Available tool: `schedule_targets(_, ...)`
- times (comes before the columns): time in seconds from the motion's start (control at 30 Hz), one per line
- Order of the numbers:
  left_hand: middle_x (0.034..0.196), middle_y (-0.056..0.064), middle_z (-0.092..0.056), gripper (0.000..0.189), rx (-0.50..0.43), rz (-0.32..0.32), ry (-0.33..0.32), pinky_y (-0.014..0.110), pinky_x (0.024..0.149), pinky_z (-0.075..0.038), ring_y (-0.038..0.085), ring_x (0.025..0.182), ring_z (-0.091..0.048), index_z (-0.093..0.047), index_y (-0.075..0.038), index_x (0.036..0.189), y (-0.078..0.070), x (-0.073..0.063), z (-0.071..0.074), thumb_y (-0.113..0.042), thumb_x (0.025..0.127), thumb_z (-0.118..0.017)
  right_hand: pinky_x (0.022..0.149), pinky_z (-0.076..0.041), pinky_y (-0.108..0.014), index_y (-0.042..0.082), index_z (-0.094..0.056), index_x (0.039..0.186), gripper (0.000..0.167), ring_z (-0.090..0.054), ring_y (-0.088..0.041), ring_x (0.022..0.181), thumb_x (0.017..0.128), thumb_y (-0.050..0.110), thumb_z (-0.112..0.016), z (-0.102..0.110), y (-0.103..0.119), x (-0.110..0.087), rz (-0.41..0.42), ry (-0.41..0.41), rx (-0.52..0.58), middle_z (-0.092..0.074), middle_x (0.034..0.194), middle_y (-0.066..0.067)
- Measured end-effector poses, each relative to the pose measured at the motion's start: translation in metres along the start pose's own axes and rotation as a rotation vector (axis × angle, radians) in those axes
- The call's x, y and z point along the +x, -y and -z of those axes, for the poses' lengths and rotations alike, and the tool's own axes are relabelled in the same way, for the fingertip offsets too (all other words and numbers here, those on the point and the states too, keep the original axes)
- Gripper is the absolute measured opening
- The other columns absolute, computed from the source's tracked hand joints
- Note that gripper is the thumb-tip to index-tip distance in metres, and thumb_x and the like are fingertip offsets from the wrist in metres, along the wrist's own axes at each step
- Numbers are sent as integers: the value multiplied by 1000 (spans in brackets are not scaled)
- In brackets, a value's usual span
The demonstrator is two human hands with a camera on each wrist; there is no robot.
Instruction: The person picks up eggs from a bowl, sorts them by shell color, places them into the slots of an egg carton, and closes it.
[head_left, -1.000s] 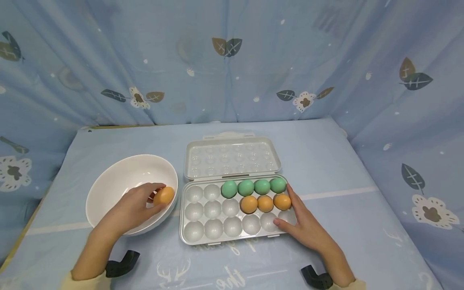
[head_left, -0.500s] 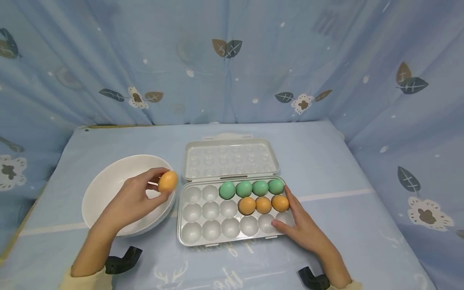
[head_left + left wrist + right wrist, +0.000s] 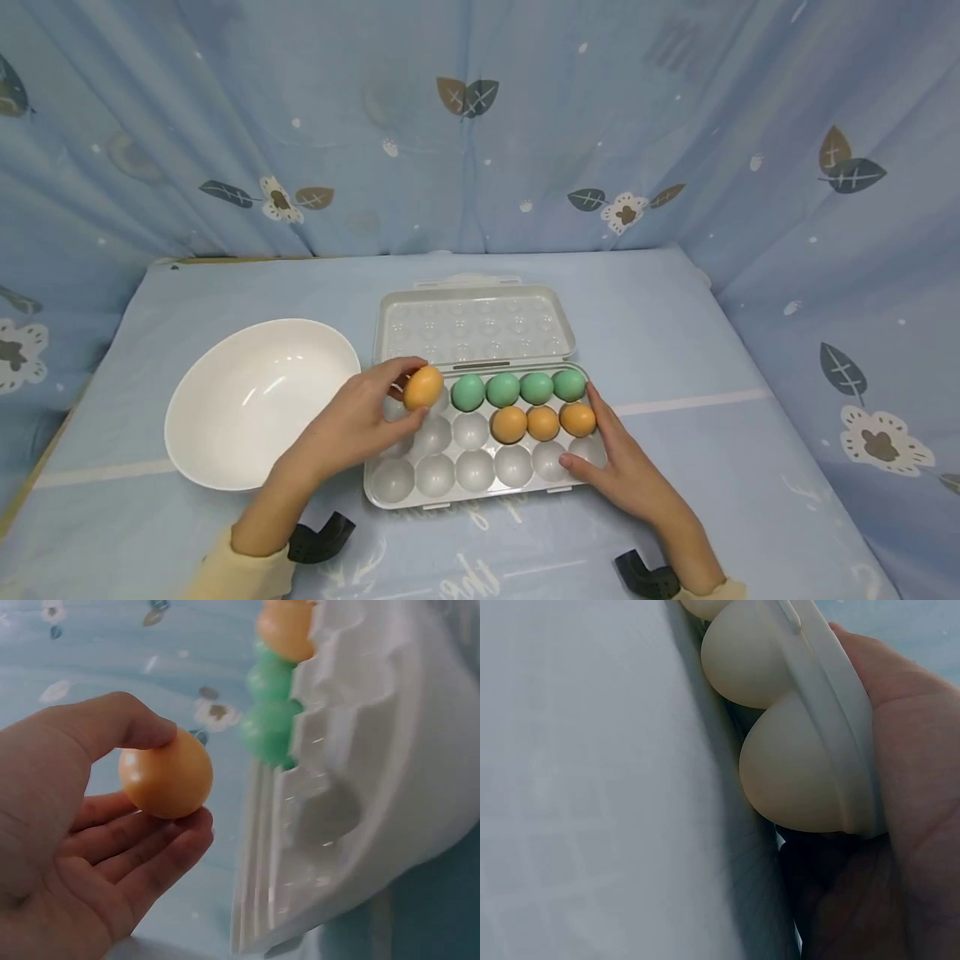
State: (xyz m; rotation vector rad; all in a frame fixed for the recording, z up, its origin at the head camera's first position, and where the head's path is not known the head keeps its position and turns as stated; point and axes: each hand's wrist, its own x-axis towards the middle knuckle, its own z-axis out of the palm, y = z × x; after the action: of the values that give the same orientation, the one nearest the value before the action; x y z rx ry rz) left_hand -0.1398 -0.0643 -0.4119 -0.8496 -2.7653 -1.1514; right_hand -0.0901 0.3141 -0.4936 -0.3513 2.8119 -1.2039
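My left hand [image 3: 367, 417] pinches an orange egg [image 3: 423, 387] between thumb and fingertips, above the left end of the egg tray [image 3: 420, 497]. In the left wrist view the orange egg [image 3: 169, 774] sits apart from the tray [image 3: 334, 802]. Several green eggs [image 3: 503, 389] fill the right part of the far row. Three orange eggs [image 3: 543, 423] lie in the middle row's right part. My right hand [image 3: 633, 475] holds the tray's right end, thumb over the near corner and fingers along the side. In the right wrist view the tray's rounded cups [image 3: 802, 765] show beside that hand.
A big white bowl [image 3: 255, 400] stands left of the tray, with no eggs visible in it. The tray's hinged lid [image 3: 475, 325] lies folded back behind it. A pale blue cloth [image 3: 652, 325] covers the table, and a patterned curtain [image 3: 360, 100] hangs behind.
My left hand has lifted the orange egg out of the white bowl and carried it right, over the tray's left end. The right hand stays at the tray.
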Motion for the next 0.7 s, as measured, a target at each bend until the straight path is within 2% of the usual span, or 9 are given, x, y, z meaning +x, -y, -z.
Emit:
schedule_targets(0.23, 123, 4, -68, 55, 104, -18, 27, 37, 86, -58, 15, 100, -66, -60, -3, 137, -5, -1, -13, -18, 88, -80, 117, -26, -71, 26, -3, 167, 107, -23, -44, 154, 92, 46, -76, -1, 0, 0, -11, 5, -5, -18, 171, -15)
schedule_targets(0.37, 125, 4, -68, 52, 114, -74, 55, 36, 88, -58, 15, 103, -66, -62, -5, 135, -7, -2, -29, -20, 88, -80, 117, -26, -69, 25, -4, 167, 107, -23, -43, 154, 91, 46, -76, -1, 0, -1, -13, 2, -6, -17, 171, -14)
schedule_targets(0.47, 125, 3, -68, 50, 92, -92, 73, 37, 91, -57, 15, 106, -66, -63, -6, 132, -7, -2, -42, -22, 87, -81, 118, -26, -69, 25, -5, 167, 106, -24, -42, 154, 91, 45, -77, -1, 1, -1, -11, 1, -1, -18, 171, -13)
schedule_targets(0.57, 123, 3, -69, 48, 88, -84, 50, 38, 93, -56, 17, 109, -65, -65, -7, 128, -6, -2, -48, -22, 86, -83, 118, -26, -69, 26, -5, 167, 106, -23, -41, 154, 91, 45, -77, -1, 1, -1, -8, 7, 3, -18, 171, -12)
schedule_targets(0.7, 122, 3, -70, 49, 97, -84, 10, 38, 90, -56, 18, 107, -66, -66, -7, 126, -4, -3, -50, -21, 84, -85, 117, -26, -70, 26, -5, 167, 105, -24, -43, 154, 92, 44, -76, 0, 1, 0, 0, 12, -1, -18, 171, -13)
